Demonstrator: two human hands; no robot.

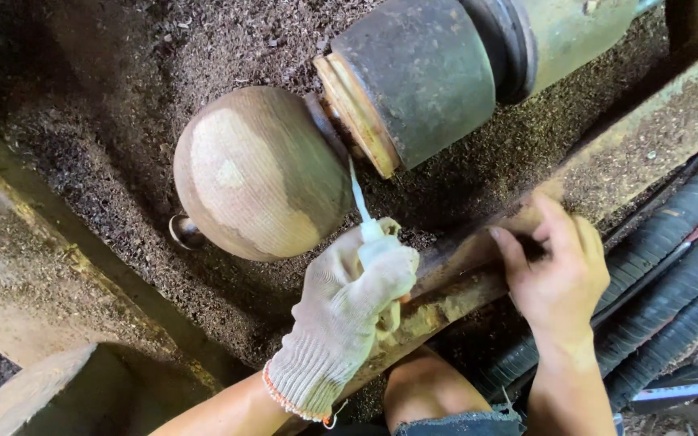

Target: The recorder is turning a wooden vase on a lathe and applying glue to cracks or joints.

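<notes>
Head view: gloved left hand (347, 311) (small white bottle (369, 234)).

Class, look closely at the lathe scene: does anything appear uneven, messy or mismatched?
Yes. The wooden ball on the lathe has pale patches against its darker brown surface. Sawdust lies thick over the lathe bed. Only the left hand, holding a small white nozzle bottle, wears a glove; the right hand on the rusty rail is bare.

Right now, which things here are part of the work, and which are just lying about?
In use: wooden ball on the lathe chuck; small bottle in the gloved left hand; bare right hand on the rail.
Lying about: sawdust; ribbed hoses; metal ring.
</notes>
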